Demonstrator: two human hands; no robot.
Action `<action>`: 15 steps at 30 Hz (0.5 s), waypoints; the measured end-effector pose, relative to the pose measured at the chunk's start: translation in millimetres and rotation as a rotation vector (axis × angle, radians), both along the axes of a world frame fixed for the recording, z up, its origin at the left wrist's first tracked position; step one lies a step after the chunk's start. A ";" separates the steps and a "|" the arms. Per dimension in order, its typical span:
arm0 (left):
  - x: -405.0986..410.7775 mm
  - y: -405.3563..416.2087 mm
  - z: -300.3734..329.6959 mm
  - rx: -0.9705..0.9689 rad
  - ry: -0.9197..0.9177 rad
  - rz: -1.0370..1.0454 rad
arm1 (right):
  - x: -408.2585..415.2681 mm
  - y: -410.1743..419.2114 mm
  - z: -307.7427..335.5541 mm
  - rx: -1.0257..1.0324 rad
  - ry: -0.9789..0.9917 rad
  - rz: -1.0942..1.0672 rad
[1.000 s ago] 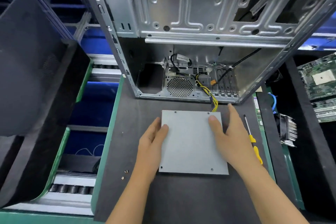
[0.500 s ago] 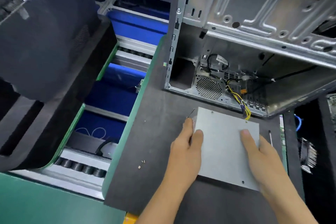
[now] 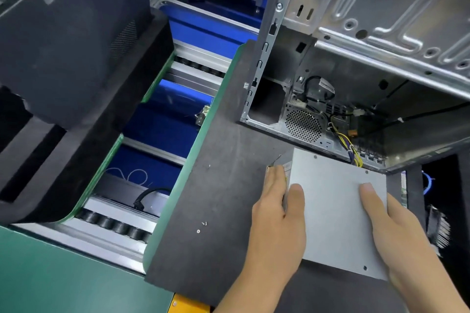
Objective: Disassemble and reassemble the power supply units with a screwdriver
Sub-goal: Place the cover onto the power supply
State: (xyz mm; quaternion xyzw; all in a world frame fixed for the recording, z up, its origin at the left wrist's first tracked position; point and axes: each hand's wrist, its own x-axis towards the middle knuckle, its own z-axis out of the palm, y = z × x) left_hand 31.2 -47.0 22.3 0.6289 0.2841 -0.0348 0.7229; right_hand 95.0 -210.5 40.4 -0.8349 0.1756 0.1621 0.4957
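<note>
A grey power supply unit (image 3: pixel 333 211) sits on the dark work mat (image 3: pixel 218 190), its plain metal top up and its labelled left side now showing. My left hand (image 3: pixel 278 213) grips its left edge, thumb on top and fingers down the side. My right hand (image 3: pixel 391 231) holds its right edge, thumb lying on top. Yellow and black wires (image 3: pixel 352 148) run from the unit into the open computer case (image 3: pixel 356 58) behind it. Two small screws (image 3: pixel 201 226) lie on the mat at the left. No screwdriver shows.
A roller conveyor (image 3: pixel 112 223) with blue bins (image 3: pixel 162 124) runs along the left, below the mat's green edge. Black foam trays (image 3: pixel 63 58) stand at the far left. A finned part (image 3: pixel 438 229) lies at the right edge.
The view has swung left and moved closer. The unit's left side has lifted into view, with my left hand moved from its top onto that side. The screwdriver has left the frame.
</note>
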 end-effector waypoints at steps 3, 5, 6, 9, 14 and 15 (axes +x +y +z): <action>-1.3 0.3 1.4 -0.010 -0.002 0.029 | 2.3 -0.1 4.0 0.007 0.004 0.031; -3.8 1.2 5.0 -0.009 0.009 0.043 | 4.4 1.3 6.2 -0.003 0.013 0.057; -3.9 2.2 5.8 -0.010 0.014 0.042 | 5.3 3.0 7.2 -0.013 0.019 0.064; -0.6 6.3 2.0 -0.029 0.041 0.053 | 5.2 6.1 6.4 -0.039 0.019 0.069; 4.9 10.8 -2.7 -0.049 0.061 0.028 | 7.2 8.9 -1.3 -0.062 0.063 0.041; 5.4 10.6 -3.6 -0.053 0.068 0.023 | 8.0 8.9 -1.9 -0.050 0.070 0.041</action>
